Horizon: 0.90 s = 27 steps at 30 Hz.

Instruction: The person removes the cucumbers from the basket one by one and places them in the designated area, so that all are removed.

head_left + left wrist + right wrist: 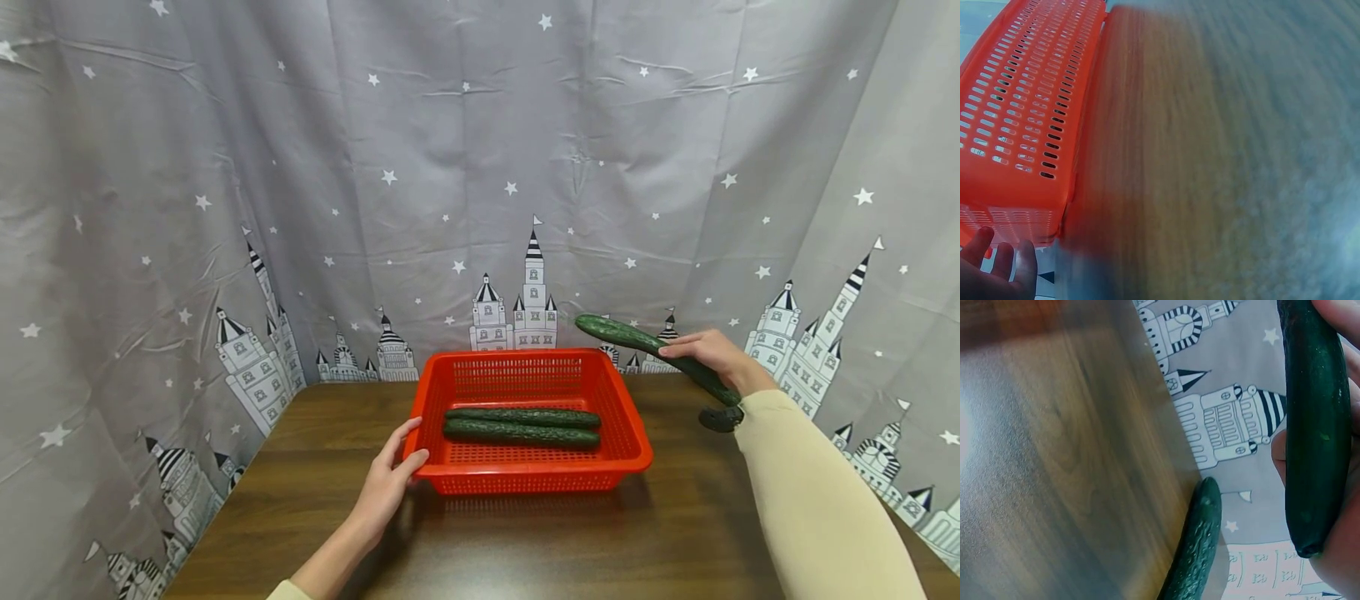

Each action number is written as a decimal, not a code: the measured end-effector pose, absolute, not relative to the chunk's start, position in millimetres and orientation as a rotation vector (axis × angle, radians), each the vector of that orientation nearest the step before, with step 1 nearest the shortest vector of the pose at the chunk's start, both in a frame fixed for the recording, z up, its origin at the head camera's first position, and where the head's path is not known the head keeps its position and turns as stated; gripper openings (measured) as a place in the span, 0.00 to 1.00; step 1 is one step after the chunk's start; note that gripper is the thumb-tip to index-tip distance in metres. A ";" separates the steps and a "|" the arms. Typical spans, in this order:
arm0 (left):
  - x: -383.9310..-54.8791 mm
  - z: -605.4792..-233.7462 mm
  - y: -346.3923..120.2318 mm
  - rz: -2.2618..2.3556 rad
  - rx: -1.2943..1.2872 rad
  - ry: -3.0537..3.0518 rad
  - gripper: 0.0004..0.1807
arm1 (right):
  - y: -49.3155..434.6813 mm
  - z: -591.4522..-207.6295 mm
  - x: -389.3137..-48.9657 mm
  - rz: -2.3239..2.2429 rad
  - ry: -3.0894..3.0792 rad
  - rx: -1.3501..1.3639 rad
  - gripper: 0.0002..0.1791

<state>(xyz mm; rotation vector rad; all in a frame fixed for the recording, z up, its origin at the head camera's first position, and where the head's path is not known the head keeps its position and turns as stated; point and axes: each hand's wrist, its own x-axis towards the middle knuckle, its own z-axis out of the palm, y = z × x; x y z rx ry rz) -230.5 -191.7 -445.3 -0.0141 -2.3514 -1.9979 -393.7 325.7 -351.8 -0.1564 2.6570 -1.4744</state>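
Note:
A red plastic basket (540, 483) with slotted walls stands on the wooden table. Two dark green cucumbers (521, 432) lie side by side inside it. At the basket's front left corner, my left hand (386, 483) holds the rim, thumb on top and fingers against the outer side wall. My right hand (708, 354) grips another cucumber (618, 333) in the air, right of the basket and above the table; it slants with its far end up and to the left. One more cucumber (1194, 550) lies by the table edge in the right wrist view; the head view does not show it.
The brown wooden table (525, 550) carries the basket. Behind and on both sides hangs a grey curtain (420, 208) printed with castles and stars, close to the table's back edge. A black wrist strap (720, 418) sits on the right wrist.

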 end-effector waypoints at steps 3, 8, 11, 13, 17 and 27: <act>-230.4 -445.3 -191.6 -1.997 -0.017 -2.349 0.28 | 330.6 -354.5 -390.8 -1.458 2.677 -0.153 0.36; -230.3 -445.1 -191.6 -1.993 -0.028 -2.348 0.28 | 337.4 -359.1 -385.3 -1.419 2.732 -0.144 0.35; -230.2 -444.9 -191.8 -1.988 -0.030 -2.348 0.28 | 341.3 -361.9 -383.3 -1.399 2.760 -0.130 0.34; -230.3 -444.8 -191.8 -1.987 -0.033 -2.348 0.28 | 343.7 -364.3 -382.3 -1.403 2.761 -0.110 0.35; -230.6 -444.6 -191.7 -1.985 -0.040 -2.344 0.28 | 348.3 -369.5 -379.8 -1.432 2.737 -0.056 0.37; -230.7 -445.9 -191.8 -1.982 -0.034 -2.346 0.28 | 360.5 -383.5 -369.7 -1.418 2.768 0.014 0.37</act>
